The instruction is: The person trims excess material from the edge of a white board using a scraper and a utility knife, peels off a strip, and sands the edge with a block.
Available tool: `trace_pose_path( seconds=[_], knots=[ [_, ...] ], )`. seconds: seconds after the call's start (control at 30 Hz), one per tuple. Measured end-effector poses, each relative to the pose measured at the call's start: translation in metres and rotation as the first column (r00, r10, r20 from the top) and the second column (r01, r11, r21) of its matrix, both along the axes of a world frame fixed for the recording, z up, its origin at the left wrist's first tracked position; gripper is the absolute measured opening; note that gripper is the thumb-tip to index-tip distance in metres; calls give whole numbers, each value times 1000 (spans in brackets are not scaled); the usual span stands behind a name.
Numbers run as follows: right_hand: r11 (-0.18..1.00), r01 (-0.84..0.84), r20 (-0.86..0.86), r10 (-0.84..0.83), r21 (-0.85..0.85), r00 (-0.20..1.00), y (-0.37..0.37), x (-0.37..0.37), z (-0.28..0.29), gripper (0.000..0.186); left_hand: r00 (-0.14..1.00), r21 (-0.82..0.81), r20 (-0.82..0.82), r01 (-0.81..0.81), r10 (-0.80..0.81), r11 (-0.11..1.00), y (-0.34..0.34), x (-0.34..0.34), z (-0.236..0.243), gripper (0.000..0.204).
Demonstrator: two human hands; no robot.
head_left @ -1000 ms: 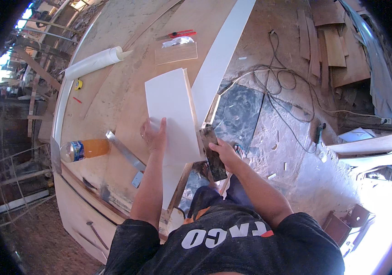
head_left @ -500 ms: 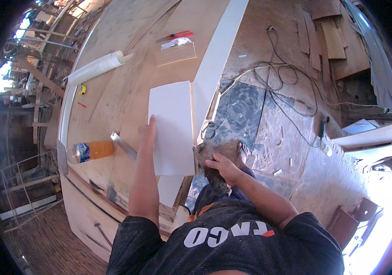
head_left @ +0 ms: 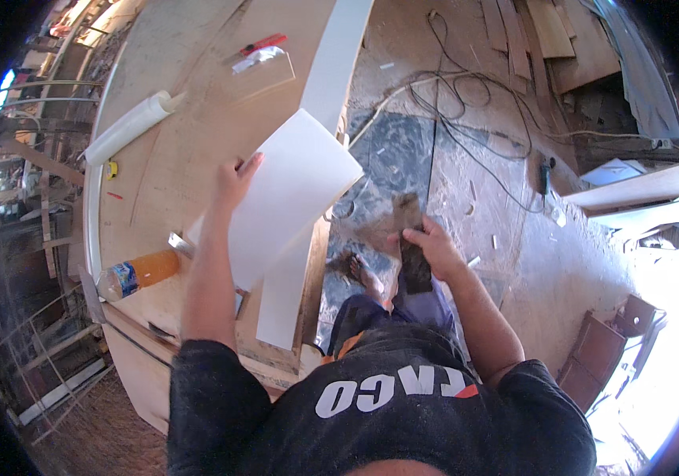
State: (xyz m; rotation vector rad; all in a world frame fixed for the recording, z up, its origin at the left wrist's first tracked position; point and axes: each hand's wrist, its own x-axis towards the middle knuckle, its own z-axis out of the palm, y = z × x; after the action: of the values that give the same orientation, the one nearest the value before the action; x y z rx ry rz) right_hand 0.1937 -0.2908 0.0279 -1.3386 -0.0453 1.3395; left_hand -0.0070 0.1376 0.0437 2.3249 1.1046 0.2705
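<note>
My left hand (head_left: 235, 180) lies on the far left edge of a white rectangular board (head_left: 292, 194), which is turned at an angle over the plywood bench (head_left: 173, 143). Part of the board sticks out past the bench edge. My right hand (head_left: 431, 246) is away from the bench, over the floor, and grips a dark block-shaped hand tool (head_left: 412, 252). A second narrow white strip (head_left: 285, 289) lies under the board, pointing toward me.
A long white plank (head_left: 335, 59) runs along the bench edge. On the bench are a rolled white sheet (head_left: 129, 125), an orange-filled bottle (head_left: 135, 274), a metal square (head_left: 181, 244) and a red cutter (head_left: 262, 44). Cables (head_left: 466, 103) and wood offcuts (head_left: 550, 36) lie on the dusty floor.
The white board has turned and slid out over the bench edge under my left hand. My right hand has drawn the dark tool off the board, out to the right over the floor.
</note>
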Motion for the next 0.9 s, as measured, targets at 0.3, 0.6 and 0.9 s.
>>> trace_pose_path(
  seconds=[0.3,0.6,0.9],
  knots=[
    [999,-13,99,8,52,995,-1,6,1,29,989,728,36,72,-143,682,-44,50,24,51],
    [950,-195,87,179,245,980,20,-25,28,42,945,-818,286,153,161,555,-214,64,45,28],
    [996,16,79,-9,-89,997,-8,-12,4,34,972,-523,173,225,-157,822,-207,29,38,17]
  ],
)
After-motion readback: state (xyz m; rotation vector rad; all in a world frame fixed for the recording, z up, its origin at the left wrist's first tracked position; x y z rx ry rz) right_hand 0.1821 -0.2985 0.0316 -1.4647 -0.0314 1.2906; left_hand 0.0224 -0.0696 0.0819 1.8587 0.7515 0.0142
